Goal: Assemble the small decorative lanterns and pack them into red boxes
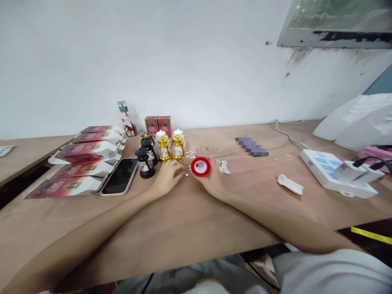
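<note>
In the middle of the table, my right hand (216, 183) holds a round red piece (209, 168) with a white centre and a small dark part on it. Its fingers are mostly hidden behind that piece. My left hand (168, 179) rests on the table to the left, thumb apart from the fingers, with nothing seen in it. Just past its fingertips are small white discs (186, 174). Gold mini lanterns (177, 149) stand right behind this hand, and black mini lanterns (145, 163) stand at its left. White pieces (224, 166) lie scattered beyond my right hand.
Red printed boxes (82, 151) lie in a row at the left, beside a phone (119, 177). Two small red boxes (158, 125) stand at the wall. To the right are a purple item (252, 147), a crumpled white scrap (290, 185) and a power strip (320, 167) with plugged-in chargers.
</note>
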Motion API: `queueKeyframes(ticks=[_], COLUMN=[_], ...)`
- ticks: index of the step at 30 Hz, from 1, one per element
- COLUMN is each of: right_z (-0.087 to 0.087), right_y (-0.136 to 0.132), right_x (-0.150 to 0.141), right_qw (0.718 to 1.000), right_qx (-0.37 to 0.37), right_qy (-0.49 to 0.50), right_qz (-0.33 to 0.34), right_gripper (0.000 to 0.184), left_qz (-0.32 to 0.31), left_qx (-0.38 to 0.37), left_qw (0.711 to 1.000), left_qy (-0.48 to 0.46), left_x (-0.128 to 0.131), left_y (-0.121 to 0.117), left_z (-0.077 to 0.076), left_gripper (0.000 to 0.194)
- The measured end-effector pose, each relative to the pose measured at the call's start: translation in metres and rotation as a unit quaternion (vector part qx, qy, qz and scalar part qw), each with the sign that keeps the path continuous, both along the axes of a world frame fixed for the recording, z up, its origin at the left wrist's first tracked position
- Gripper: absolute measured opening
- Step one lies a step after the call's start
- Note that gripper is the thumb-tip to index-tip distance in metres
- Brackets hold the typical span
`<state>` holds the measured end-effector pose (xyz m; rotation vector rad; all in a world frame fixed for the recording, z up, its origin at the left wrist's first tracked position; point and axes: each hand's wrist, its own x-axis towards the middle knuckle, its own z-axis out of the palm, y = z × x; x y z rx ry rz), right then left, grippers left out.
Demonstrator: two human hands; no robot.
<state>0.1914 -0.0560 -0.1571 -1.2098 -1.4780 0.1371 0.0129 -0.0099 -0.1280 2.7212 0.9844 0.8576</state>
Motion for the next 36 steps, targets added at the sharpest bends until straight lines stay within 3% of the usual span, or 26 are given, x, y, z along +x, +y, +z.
queueKeyframes(ticks=[4,11,13,16,21,26,36], right_z=[0.0,0.001,0.001,0.001,0.002,0.003,0.002], right_y=[-0.002,-0.002,-0.002,-0.002,-0.004,-0.007,-0.008], right_x=[0.0,0.0,0.0,0.0,0.0,-0.002,-0.001], right_qw=[1.0,1.0,1.0,1.0,0.999,0.997,0.995], right_qx=[0.008,0.004,-0.001,-0.004,0.003,0.012,0.016], right_qy=[-0.012,-0.015,-0.012,-0.013,-0.042,-0.069,-0.098], right_qz=[0.01,0.014,0.008,0.012,0.024,0.026,0.02], right_gripper=[0.043,0.042,0.043,0.043,0.04,0.038,0.038], left_qz=[0.008,0.013,0.034,0.059,-0.005,-0.054,-0.052], left_qx=[0.035,0.159,0.187,0.233,0.307,0.315,0.29], left_qw=[0.996,0.973,0.972,0.971,0.943,0.942,0.954], left_qy=[0.086,0.164,0.135,0.02,-0.126,-0.1,-0.062], left_x=[0.001,0.003,0.002,0.0,0.004,0.01,0.011], left_y=[0.002,0.0,0.001,-0.001,-0.023,-0.036,-0.036], left_z=[-0.01,-0.007,-0.006,0.003,0.031,0.035,0.029], left_gripper=[0.014,0.02,0.019,0.018,0.013,0.011,0.015])
